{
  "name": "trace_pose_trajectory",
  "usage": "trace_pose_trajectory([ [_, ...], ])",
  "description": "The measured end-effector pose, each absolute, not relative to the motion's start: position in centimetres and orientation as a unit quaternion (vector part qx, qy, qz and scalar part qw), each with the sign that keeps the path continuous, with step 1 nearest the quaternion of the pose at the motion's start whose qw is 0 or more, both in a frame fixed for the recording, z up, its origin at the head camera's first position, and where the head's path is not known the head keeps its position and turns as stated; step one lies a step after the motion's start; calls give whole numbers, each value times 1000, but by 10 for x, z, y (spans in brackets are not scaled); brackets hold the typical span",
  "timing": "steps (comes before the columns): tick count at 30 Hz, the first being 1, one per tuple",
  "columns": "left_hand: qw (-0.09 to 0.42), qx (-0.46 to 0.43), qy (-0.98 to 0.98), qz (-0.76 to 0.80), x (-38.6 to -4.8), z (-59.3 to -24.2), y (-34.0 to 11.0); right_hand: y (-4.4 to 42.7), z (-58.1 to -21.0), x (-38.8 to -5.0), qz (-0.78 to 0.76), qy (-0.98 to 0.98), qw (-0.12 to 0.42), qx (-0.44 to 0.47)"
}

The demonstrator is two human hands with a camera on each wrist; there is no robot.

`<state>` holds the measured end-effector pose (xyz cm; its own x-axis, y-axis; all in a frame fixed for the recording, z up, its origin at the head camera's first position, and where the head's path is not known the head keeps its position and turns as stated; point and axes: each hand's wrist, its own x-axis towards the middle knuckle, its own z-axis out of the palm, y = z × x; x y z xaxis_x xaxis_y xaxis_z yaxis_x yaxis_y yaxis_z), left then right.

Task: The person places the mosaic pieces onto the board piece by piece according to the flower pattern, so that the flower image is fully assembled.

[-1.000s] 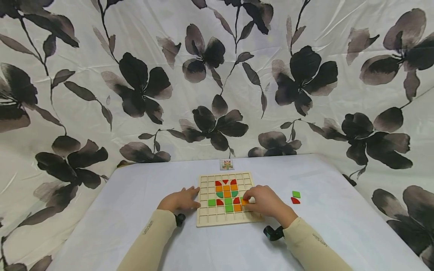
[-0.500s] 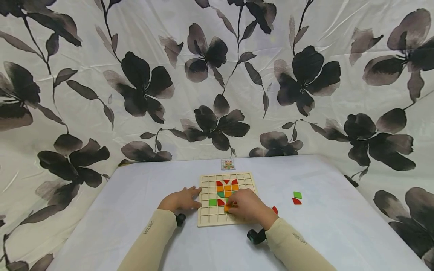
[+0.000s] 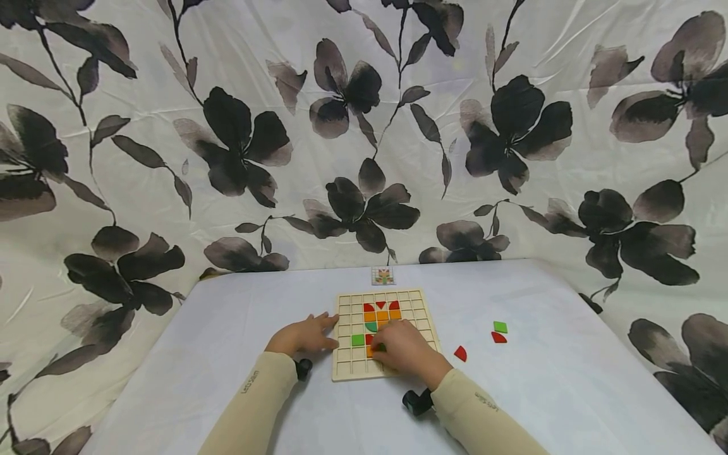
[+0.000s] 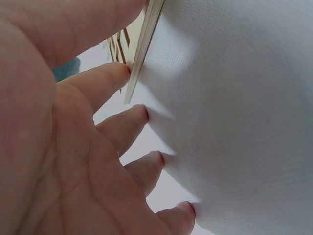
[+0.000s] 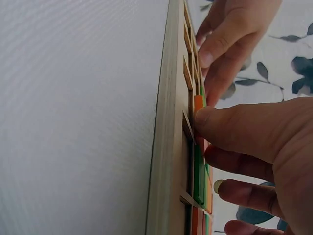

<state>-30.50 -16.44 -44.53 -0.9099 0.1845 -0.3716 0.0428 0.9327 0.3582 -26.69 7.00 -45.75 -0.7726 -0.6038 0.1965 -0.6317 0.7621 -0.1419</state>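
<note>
My left hand (image 3: 304,335) lies with fingers spread at the left edge of the wooden grid board (image 3: 344,370). In the left wrist view its index fingertip (image 4: 123,73) touches the board's side, and the other fingertips rest on the white cloth. My right hand (image 3: 406,351) is over the lower middle of the board. Its thumb and index finger hold an orange square tile (image 3: 370,352) in a cell under a red quarter-round tile (image 3: 369,339). In the right wrist view the thumb is on that orange tile (image 5: 198,101). The hand hides several tiles on the right.
A green square tile (image 3: 500,327) and two red quarter-round tiles, one nearer (image 3: 460,353) and one farther (image 3: 498,337), lie right of the board. A small pattern card (image 3: 383,275) sits behind it. Flowered cloth (image 3: 364,126) hangs at the back.
My right hand has carried the orange tile leftward from the board's right side to its lower middle. A red tile on the table has come into view. My left hand stays put.
</note>
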Motion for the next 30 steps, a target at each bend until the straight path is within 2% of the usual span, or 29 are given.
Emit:
trace_pose_trajectory([
  [9,205,57,960,183,-306,-440,-163,73,-453,-267,101,-936,39,335],
  [17,201,67,960,180,-308,-448,-166,94,-450,-264,134,-928,60,342],
  [30,199,73,961,178,-307,-448,-166,141,-443,-258,168,-958,6,233],
])
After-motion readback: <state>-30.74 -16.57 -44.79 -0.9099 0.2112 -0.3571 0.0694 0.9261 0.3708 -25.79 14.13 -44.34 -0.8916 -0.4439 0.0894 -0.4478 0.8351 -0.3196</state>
